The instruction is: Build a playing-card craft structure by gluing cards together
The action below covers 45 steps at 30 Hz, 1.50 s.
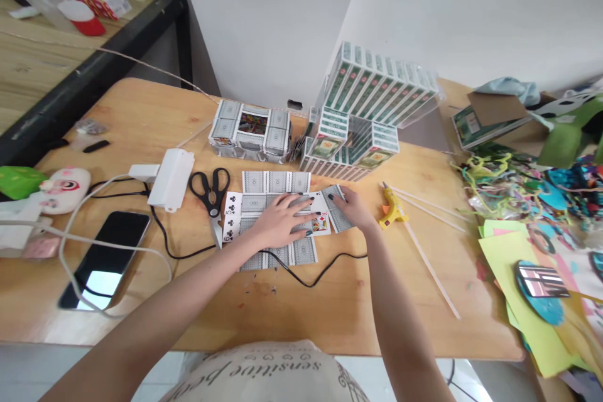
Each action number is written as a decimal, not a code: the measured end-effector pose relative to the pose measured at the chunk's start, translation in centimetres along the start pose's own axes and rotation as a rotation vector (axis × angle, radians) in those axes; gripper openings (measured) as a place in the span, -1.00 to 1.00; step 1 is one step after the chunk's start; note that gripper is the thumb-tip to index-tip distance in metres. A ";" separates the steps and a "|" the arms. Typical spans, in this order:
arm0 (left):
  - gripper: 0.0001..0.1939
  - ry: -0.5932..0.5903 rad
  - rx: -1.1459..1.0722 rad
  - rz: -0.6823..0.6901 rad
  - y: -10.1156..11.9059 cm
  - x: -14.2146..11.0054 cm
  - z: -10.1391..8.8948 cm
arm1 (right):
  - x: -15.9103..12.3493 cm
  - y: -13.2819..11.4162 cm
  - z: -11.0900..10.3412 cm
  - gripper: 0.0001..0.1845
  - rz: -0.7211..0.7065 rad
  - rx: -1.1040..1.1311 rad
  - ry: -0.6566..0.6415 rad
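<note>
Playing cards [254, 203] lie joined in a flat layout on the table, mostly with grey patterned backs up. A few at the left and right ends show their faces. My left hand [284, 221] rests flat across the layout, fingers spread and pressing on the cards. At the right end, my right hand [354, 207] grips a tilted playing card [338, 217] by its edge, over the face-up cards. Just right of it is a yellow glue gun [392, 206]. Black-handled scissors [210, 195] lie at the layout's left end.
Behind the layout stand a box built from cards [252, 129] and stacked green card packs [377, 85]. A black cord [308, 282] runs in front. Glue sticks [431, 269] lie right; a phone [106, 257], power strip [171, 179] and white cable sit left. Craft scraps [499, 182] cover the far right.
</note>
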<state>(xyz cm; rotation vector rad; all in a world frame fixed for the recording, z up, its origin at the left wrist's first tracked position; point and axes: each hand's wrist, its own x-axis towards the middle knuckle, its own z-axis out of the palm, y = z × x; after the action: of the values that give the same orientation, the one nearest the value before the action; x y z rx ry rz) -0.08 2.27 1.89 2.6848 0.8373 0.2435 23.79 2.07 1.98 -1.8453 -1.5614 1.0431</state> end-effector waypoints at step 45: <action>-0.54 0.034 0.019 -0.022 1.0 0.4 0.3 | -0.4 -0.4 0.8 -0.77 0.042 -0.209 0.123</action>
<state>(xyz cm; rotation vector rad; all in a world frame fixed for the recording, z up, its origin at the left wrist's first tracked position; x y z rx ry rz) 0.82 1.64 1.95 2.6951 0.8831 0.2787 22.93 1.64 1.91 -2.0482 -1.6154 0.7921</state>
